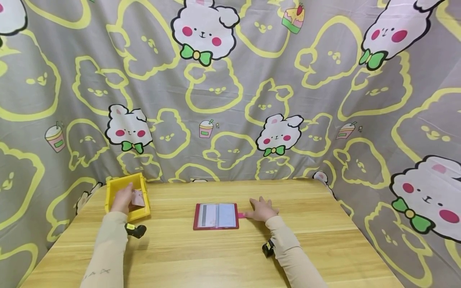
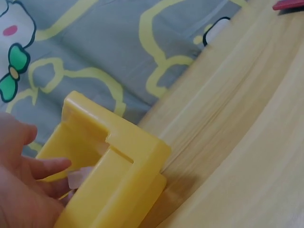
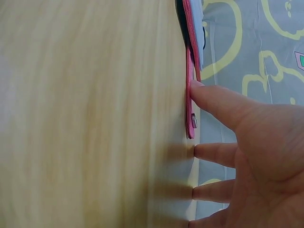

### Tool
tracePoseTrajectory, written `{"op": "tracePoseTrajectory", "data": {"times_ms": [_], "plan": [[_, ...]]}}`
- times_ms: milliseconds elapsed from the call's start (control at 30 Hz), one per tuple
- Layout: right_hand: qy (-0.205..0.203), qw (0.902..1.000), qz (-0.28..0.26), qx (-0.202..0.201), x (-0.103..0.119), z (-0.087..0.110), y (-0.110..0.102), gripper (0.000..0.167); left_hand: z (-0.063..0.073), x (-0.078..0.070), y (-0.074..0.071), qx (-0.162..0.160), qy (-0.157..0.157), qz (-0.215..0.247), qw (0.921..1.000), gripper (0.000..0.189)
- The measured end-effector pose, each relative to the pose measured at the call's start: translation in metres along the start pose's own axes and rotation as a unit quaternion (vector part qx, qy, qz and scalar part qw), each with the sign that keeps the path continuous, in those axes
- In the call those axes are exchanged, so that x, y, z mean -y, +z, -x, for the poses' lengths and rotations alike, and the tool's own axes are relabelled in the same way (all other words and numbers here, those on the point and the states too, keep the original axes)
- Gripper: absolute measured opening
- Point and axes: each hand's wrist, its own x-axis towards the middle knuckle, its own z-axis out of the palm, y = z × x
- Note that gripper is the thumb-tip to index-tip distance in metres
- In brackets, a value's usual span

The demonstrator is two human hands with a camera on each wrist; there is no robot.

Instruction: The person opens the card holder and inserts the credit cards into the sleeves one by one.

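A red card holder (image 1: pixel 216 216) lies unfolded on the table, its clear sleeves showing. Its pink strap (image 3: pixel 190 99), with a metal snap near the end, sticks out toward my right hand (image 1: pixel 263 210). That hand's thumb presses on the strap, while its other fingers are spread with their tips on the tabletop. At the left, my left hand (image 1: pixel 123 199) reaches into a yellow plastic bin (image 1: pixel 145 196). A pale pinkish card (image 1: pixel 138 199) is inside the bin by its fingers. In the left wrist view, thumb and index finger stand apart, and the bin's wall partly hides the other fingertips.
The wooden table (image 1: pixel 173 256) backs onto a grey patterned curtain (image 1: pixel 230 160), which also hangs along both sides. The bin stands near the table's back left corner. Black wrist cameras (image 1: pixel 135 230) jut from both sleeves.
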Motion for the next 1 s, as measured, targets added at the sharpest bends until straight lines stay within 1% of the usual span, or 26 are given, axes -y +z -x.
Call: {"op": "tracePoseTrajectory", "data": {"times_ms": [67,133,233,333,400,600,700,900,1000], "plan": [[-0.001,1.0,0.001,-0.001,0.0,0.0,0.0,0.073,-0.001,0.002,-0.001,0.017,0.001,0.018,0.9997,0.076],[-0.001,1.0,0.003,-0.001,0.001,0.0,0.0,0.073,-0.001,0.003,-0.003,0.026,0.0,0.041,0.9988,0.076],[0.0,1.0,0.005,0.001,0.001,0.0,0.0,0.073,0.0,0.004,-0.005,0.02,-0.009,0.076,0.9968,0.076],[-0.001,1.0,0.003,0.001,0.002,0.001,-0.001,0.073,0.002,0.002,-0.008,0.007,-0.011,0.092,0.9957,0.073],[-0.002,1.0,0.001,0.001,0.002,0.002,-0.002,0.072,0.004,0.0,-0.01,0.001,-0.006,0.092,0.9958,0.072],[-0.006,1.0,-0.003,-0.001,0.002,0.003,-0.002,0.072,0.012,-0.009,-0.014,-0.002,0.0,0.098,0.9951,0.068],[-0.005,1.0,-0.003,0.0,0.002,0.003,-0.001,0.072,0.017,-0.013,-0.015,-0.014,0.009,0.09,0.9958,0.066],[-0.002,1.0,-0.002,-0.002,0.002,0.003,-0.001,0.073,0.03,-0.022,-0.018,-0.04,0.052,0.068,0.9955,0.063],[-0.002,1.0,-0.003,-0.001,0.002,0.004,-0.002,0.073,0.037,-0.027,-0.017,-0.044,0.07,0.05,0.9953,0.065]]}}
